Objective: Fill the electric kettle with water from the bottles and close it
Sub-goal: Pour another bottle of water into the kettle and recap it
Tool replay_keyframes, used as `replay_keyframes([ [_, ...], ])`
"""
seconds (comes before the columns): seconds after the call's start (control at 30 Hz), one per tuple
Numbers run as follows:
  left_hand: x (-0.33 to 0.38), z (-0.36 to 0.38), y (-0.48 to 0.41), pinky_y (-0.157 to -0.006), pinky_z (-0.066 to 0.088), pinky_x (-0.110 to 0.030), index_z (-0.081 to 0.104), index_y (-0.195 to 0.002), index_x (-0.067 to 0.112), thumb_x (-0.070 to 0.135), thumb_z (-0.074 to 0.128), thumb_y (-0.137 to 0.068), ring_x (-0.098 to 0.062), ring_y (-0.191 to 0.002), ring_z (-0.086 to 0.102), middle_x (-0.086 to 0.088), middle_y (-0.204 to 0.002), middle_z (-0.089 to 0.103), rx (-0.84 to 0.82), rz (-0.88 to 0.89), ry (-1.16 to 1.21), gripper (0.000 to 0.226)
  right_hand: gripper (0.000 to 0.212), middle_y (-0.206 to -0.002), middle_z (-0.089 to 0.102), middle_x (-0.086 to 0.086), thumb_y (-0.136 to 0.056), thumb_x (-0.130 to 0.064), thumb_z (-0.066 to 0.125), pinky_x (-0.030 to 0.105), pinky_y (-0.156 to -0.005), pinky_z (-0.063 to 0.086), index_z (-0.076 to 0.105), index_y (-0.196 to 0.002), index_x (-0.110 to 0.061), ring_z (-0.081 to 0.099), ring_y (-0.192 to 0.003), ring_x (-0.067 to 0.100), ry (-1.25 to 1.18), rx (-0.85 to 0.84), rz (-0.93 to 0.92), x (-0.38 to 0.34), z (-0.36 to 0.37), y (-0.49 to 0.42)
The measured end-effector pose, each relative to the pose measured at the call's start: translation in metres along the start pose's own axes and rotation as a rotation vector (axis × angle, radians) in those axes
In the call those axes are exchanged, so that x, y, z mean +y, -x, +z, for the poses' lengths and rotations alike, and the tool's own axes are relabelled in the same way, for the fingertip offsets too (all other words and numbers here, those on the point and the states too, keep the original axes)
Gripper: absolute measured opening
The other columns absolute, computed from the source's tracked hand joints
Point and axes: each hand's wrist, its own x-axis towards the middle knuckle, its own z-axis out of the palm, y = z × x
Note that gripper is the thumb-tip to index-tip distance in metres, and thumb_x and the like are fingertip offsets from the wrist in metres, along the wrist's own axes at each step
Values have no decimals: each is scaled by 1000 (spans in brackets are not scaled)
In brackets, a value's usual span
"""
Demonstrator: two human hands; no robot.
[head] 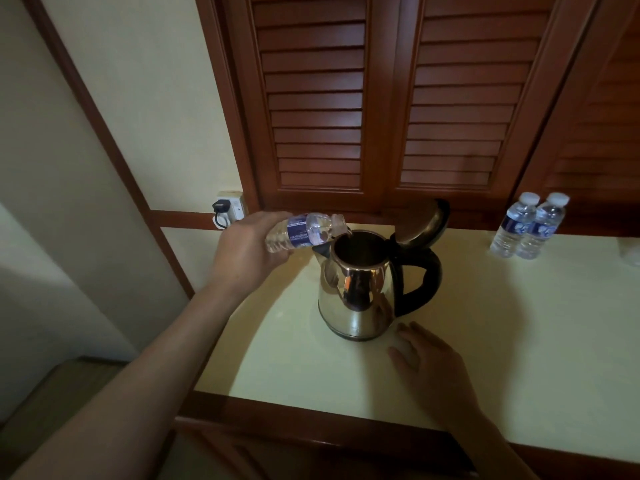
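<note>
A steel electric kettle (356,299) with a black handle stands on the cream counter (519,341), its lid (420,225) tipped up and back. My left hand (246,251) holds a small clear water bottle (306,231) with a blue label, tilted almost flat, its mouth over the kettle's opening. My right hand (429,362) rests flat on the counter just in front of the kettle, fingers spread; something pale shows under the fingers, unclear what.
Two more water bottles (530,225) with white caps stand upright at the back right of the counter. Louvred wooden doors (381,98) rise behind. A wall socket with a black plug (227,207) sits left of the counter. The counter's wooden front edge (311,424) runs below.
</note>
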Motion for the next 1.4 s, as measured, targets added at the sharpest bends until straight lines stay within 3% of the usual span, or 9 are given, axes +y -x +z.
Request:
replay_keyframes([
  [0.17, 3, -4, -2, -85, 44, -24, 69, -125, 16, 12, 89, -70, -25, -104, 68, -6, -119, 73, 3, 63, -52, 58, 38, -128, 64, 3, -86, -45, 62, 31, -92, 47, 69, -116, -24, 63, -112, 23, 9, 26, -18, -1, -1, 0],
  [0.47, 4, -10, -9, -86, 52, -35, 68, -127, 14, 16, 89, -73, -28, -107, 67, -7, -121, 72, -16, 144, -150, 58, 44, -132, 63, 2, -84, -49, 55, 30, -96, 45, 69, -116, -24, 59, -120, 21, 34, 28, -23, -3, -2, 0],
  [0.67, 2, -12, -14, -86, 52, -40, 70, -124, 13, 15, 89, -72, -30, -106, 66, -9, -119, 72, -19, 197, -227, 55, 33, -128, 65, 5, -86, -38, 69, 31, -93, 47, 70, -115, -21, 63, -113, 24, 33, 28, -19, -3, -4, 1],
  [0.87, 2, -15, -16, -90, 50, -39, 68, -128, 14, 15, 89, -72, -29, -111, 64, -8, -121, 71, -14, 194, -250, 59, 32, -124, 66, 2, -86, -41, 65, 32, -91, 49, 69, -112, -23, 64, -111, 22, 36, 47, -35, -1, -1, 1],
  [1.0, 4, -18, -18, -92, 50, -40, 67, -129, 14, 15, 86, -76, -30, -114, 62, -8, -123, 70, 0, 185, -256, 56, 39, -124, 67, 3, -83, -46, 58, 33, -91, 49, 70, -112, -23, 65, -110, 24, 33, 62, -44, -2, 0, 1],
  [1.27, 8, -24, -23, -90, 52, -44, 68, -126, 10, 8, 87, -72, -35, -111, 64, -14, -121, 70, 18, 241, -301, 57, 34, -126, 65, 5, -84, -36, 73, 35, -94, 49, 70, -114, -22, 64, -113, 25, 14, 46, -29, 2, 4, 0],
  [1.4, 11, -26, -27, -88, 53, -44, 68, -124, 9, 8, 87, -73, -36, -110, 63, -16, -121, 69, 25, 263, -310, 55, 37, -132, 63, 5, -85, -40, 70, 35, -99, 45, 69, -118, -24, 60, -119, 24, 9, 47, -20, 3, 4, 0],
])
